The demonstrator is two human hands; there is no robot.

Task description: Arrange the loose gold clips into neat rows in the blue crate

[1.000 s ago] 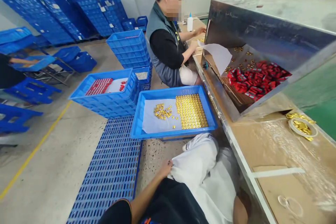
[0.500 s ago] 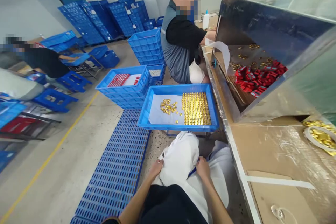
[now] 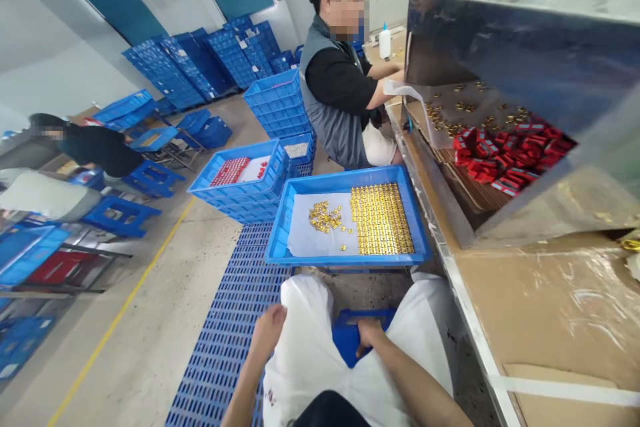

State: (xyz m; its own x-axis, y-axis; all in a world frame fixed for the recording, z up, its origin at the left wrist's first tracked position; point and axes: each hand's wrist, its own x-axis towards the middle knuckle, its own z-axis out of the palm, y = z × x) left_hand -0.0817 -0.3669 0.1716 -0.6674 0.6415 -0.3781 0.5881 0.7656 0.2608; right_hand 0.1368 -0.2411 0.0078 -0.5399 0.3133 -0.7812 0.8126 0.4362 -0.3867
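My left hand (image 3: 271, 328) is beside my left knee with its fingers curled against the white trouser fabric (image 3: 300, 347). Between my thighs, my right hand (image 3: 369, 335) has its fingers on a blue plastic stool (image 3: 350, 340), partly wrapped over its edge. Just beyond my knees is a blue tray (image 3: 345, 259) lined with white paper. Rows of small gold pieces (image 3: 383, 220) fill its right side, and a loose heap of gold pieces (image 3: 325, 216) lies at its left.
A long workbench (image 3: 540, 293) runs along the right, bearing a metal-sided box (image 3: 525, 33) with red pieces (image 3: 510, 153) inside. A seated person (image 3: 335, 80) reaches into it. Stacked blue crates (image 3: 240, 190) stand on blue slatted pallets (image 3: 225, 313). Another person (image 3: 100, 147) bends at the far left.
My knees have spread apart, showing the blue stool. My left hand has shifted left, and my right hand has moved from the trouser fabric to the stool. The view has shifted slightly.
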